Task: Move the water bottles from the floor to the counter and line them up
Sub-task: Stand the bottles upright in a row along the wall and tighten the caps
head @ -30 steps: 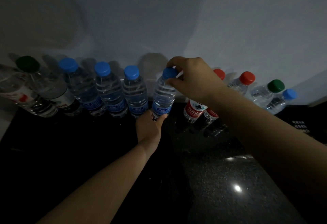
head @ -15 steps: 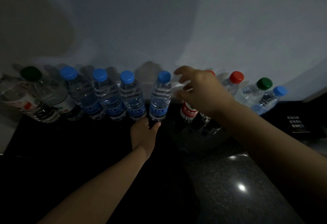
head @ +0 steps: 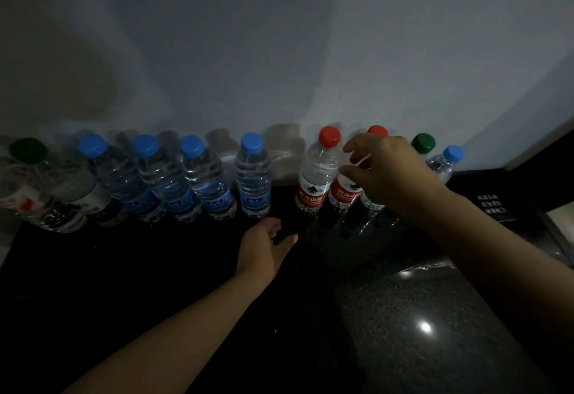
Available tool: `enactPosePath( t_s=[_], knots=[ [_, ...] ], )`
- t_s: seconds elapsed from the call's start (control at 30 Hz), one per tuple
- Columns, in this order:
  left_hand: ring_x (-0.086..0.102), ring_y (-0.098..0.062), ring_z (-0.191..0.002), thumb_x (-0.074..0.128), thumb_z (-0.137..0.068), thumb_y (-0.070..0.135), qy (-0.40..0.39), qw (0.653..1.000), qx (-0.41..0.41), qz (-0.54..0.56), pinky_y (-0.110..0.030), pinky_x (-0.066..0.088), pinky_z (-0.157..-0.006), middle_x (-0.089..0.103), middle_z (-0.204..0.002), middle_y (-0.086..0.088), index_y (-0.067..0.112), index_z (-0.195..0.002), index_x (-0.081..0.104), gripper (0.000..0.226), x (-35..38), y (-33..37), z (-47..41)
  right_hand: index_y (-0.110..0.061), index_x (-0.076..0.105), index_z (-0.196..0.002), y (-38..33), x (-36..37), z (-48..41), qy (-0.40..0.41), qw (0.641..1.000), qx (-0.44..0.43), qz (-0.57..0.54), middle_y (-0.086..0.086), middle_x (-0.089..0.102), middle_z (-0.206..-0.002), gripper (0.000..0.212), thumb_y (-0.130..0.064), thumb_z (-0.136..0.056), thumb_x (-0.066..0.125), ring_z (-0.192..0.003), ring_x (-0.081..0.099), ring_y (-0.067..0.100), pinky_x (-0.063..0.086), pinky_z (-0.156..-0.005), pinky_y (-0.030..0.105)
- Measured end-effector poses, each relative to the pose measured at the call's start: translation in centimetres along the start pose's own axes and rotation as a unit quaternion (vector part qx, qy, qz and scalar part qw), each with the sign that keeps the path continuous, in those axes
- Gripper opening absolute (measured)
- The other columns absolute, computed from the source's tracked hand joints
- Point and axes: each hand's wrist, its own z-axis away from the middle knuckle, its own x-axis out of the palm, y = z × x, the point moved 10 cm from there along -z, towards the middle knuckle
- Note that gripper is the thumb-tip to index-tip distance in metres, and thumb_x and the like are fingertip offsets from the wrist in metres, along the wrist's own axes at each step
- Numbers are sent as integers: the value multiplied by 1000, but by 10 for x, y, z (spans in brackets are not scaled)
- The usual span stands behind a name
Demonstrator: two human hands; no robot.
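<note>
Several water bottles stand in a row along the wall on the dark counter (head: 403, 316). A blue-capped bottle (head: 253, 176) stands alone mid-row, with gaps on both sides. My left hand (head: 264, 249) hovers just in front of its base, fingers apart, holding nothing. To the right stands a red-capped bottle (head: 316, 173), then a second red-capped bottle (head: 343, 193) partly behind my right hand (head: 388, 173). That hand is open with fingers curled loosely and touches nothing I can make out. It also hides most of a green-capped bottle (head: 423, 142).
On the left stand three blue-capped bottles (head: 155, 176) and two larger bottles, one green-capped (head: 46, 182). A small blue-capped bottle (head: 445, 163) ends the row on the right. A dark card with text (head: 494, 207) lies at the far right. The room is dim.
My right hand let go of the blue cap and moved right, in front of the red-capped bottles. My left hand released the blue bottle's base and drew back slightly.
</note>
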Motion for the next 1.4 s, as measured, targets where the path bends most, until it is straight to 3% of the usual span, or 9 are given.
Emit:
enactPosePath(
  t_s=[0.13,0.33,0.43,0.57,0.93,1.13,1.3,1.4],
  knots=[
    [52,-20,-123,73,-84,20,-23,999,25,-35,-37,44,-106,55,-134,-7,10,-134,51,55,12,18,-6,-14,53,-129,2,-1,-18,15,1000,10,-11,9,66,-115,43,-30,-90,65,-98,64,22,54,-86,34],
    [46,-21,-130,71,-85,28,-20,995,62,-72,-40,41,-109,46,-143,-6,14,-142,41,66,22,40,-22,-9,59,-113,-3,6,-46,31,1000,7,0,10,67,-106,43,-41,-86,67,-93,63,24,55,-84,41],
    [48,-20,-128,73,-84,26,-3,995,76,-59,-40,42,-108,48,-142,-7,11,-138,44,63,28,50,-30,-8,60,-108,-3,6,-54,40,999,11,18,11,65,-104,46,-46,-84,69,-89,60,24,52,-78,37],
    [55,-18,-115,77,-80,21,45,995,78,-34,-28,44,-95,58,-130,-7,10,-124,54,51,30,55,-39,-5,61,-110,-4,9,-58,29,999,-3,33,13,64,-107,41,-39,-88,66,-95,58,26,44,-74,32],
    [58,-22,-117,82,-74,26,71,992,93,-42,-37,47,-101,60,-127,-10,7,-126,55,62,42,59,-45,-10,60,-121,-7,12,-54,-21,998,-51,27,9,63,-119,39,-34,-91,63,-108,56,25,48,-93,38],
    [58,-24,-117,82,-72,28,79,990,83,-76,-39,47,-101,59,-128,-11,7,-125,56,63,46,59,-49,-10,61,-120,-7,12,-54,-10,998,-51,26,8,63,-118,38,-34,-91,63,-107,56,24,45,-89,32],
    [59,-21,-117,82,-74,27,65,989,110,-67,-38,48,-101,63,-126,-8,10,-124,59,58,42,62,-46,-10,61,-121,-8,12,-53,-11,998,-50,23,8,63,-118,38,-34,-92,62,-107,57,23,47,-93,35],
    [59,-19,-117,80,-75,28,77,988,112,-71,-35,48,-101,63,-126,-7,11,-125,59,56,39,61,-43,-11,62,-120,-8,12,-52,-4,999,-50,12,7,64,-116,36,-33,-91,62,-103,57,22,48,-88,33]
  ],
)
